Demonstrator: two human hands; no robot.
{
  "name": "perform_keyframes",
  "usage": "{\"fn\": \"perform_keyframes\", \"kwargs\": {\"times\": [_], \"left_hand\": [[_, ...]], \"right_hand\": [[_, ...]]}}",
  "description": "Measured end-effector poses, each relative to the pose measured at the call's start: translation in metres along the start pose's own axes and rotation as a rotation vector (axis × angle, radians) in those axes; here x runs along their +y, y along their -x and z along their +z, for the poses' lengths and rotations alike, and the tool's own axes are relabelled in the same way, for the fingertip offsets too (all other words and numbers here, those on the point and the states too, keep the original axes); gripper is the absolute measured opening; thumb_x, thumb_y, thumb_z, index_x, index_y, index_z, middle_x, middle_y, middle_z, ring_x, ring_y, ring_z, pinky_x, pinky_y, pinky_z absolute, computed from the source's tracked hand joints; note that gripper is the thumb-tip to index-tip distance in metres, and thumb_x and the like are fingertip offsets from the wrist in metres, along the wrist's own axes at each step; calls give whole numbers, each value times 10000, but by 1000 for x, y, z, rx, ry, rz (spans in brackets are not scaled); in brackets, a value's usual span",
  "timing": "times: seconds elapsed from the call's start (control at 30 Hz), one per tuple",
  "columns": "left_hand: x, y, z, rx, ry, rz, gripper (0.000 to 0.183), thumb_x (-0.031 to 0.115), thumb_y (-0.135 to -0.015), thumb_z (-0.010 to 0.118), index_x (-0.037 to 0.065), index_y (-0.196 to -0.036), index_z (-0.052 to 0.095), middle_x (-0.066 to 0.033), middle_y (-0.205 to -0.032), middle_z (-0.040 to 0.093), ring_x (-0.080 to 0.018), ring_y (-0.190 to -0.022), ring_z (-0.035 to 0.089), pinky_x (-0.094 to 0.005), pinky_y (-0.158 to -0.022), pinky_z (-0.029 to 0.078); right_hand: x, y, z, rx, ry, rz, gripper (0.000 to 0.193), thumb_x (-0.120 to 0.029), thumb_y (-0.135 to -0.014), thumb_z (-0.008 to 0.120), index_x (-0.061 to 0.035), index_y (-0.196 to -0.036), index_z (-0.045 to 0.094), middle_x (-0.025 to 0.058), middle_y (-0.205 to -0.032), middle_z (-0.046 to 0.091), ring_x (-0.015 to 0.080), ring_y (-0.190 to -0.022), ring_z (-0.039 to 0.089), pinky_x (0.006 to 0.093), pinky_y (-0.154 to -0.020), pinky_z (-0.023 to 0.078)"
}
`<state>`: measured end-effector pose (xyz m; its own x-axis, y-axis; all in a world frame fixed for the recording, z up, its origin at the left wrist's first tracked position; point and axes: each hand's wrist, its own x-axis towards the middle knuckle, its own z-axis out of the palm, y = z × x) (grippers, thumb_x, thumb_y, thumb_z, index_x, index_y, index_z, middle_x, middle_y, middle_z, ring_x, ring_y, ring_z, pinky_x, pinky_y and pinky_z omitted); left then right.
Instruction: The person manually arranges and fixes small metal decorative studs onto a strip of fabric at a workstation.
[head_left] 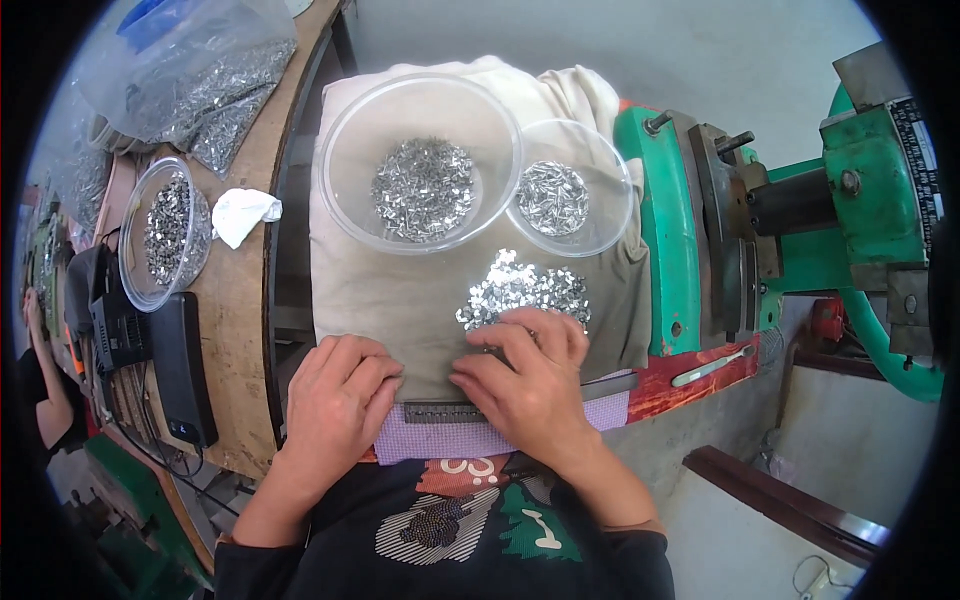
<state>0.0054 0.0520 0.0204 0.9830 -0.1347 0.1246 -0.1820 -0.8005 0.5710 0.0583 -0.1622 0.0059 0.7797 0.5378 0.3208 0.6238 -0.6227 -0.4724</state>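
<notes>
A loose pile of small shiny metal pieces lies on the grey-brown cloth. My right hand bends over the near edge of this pile. Its thumb and forefinger come together, and whatever is between them is too small to make out. My left hand rests on the cloth to the left, fingers curled and tips pressed together; anything in them is hidden. Between the hands, at the cloth's near edge, lies a dark grooved strip. Beyond the pile stand a large clear tub and a smaller clear tub, both holding small metal parts.
To the right stands a green machine. A small brush lies beside it on red cloth. The wooden bench at left bears a tub of parts, a white crumpled tissue, a black box and plastic bags.
</notes>
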Motion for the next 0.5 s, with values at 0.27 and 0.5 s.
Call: {"fn": "perform_keyframes", "kwargs": {"times": [0.27, 0.5], "left_hand": [[-2, 2, 1, 45, 38, 12, 164, 42, -724, 769, 43, -857, 674, -64, -908, 630, -278, -824, 609, -384, -716, 489], [4, 3, 8, 11, 100, 57, 165, 38, -719, 777, 48, -847, 672, -55, -899, 633, -271, -811, 612, -381, -707, 488]], "right_hand": [[10, -3, 0, -57, -30, -27, 131, -132, -758, 756, -122, -880, 708, -23, -1072, 638, 244, -1175, 530, 466, -1051, 291], [21, 16, -20, -33, -43, 100, 171, -109, -726, 799, -137, -876, 720, -41, -1076, 655, 269, -1169, 527, 454, -1014, 304]]}}
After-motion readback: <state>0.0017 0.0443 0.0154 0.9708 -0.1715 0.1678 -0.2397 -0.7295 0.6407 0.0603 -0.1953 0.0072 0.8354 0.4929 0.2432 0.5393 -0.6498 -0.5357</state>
